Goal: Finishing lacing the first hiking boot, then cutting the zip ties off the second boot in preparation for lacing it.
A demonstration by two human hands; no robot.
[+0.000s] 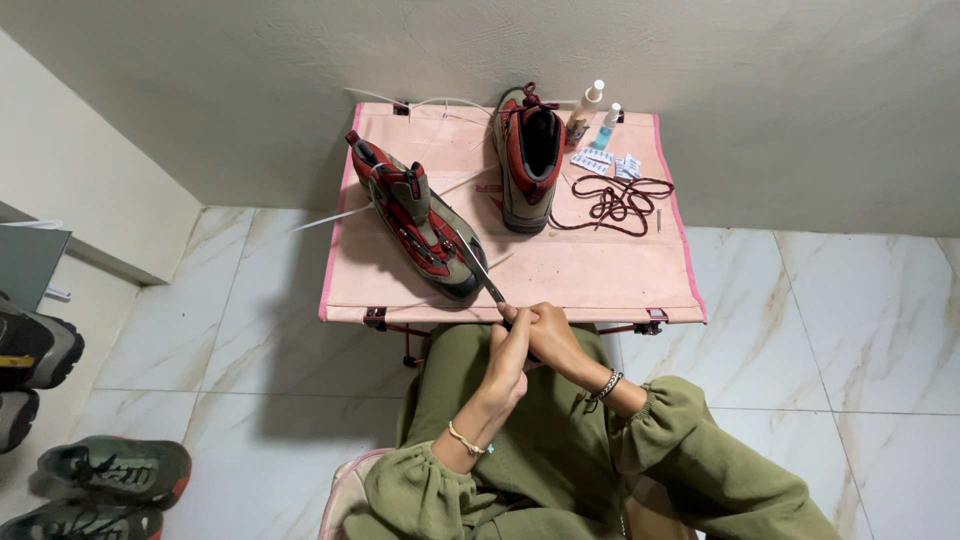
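Note:
My left hand (510,362) and my right hand (556,340) are pressed together at the front edge of a pink folding table (590,280). Together they grip the handle end of a thin metal tool (484,275). Its tip points up-left at the toe of a red and tan boot (420,222) lying tilted on the table's left side. A second matching boot (527,160) stands upright at the back, toe toward me. A loose dark red lace (620,203) lies in a tangle to its right. White laces (330,217) trail off the table's left edge.
Two small bottles (590,108) and blister packs (600,160) sit at the table's back right. Other shoes (110,468) lie on the marble floor at lower left, near a grey-black boot (35,348). A wall runs behind the table.

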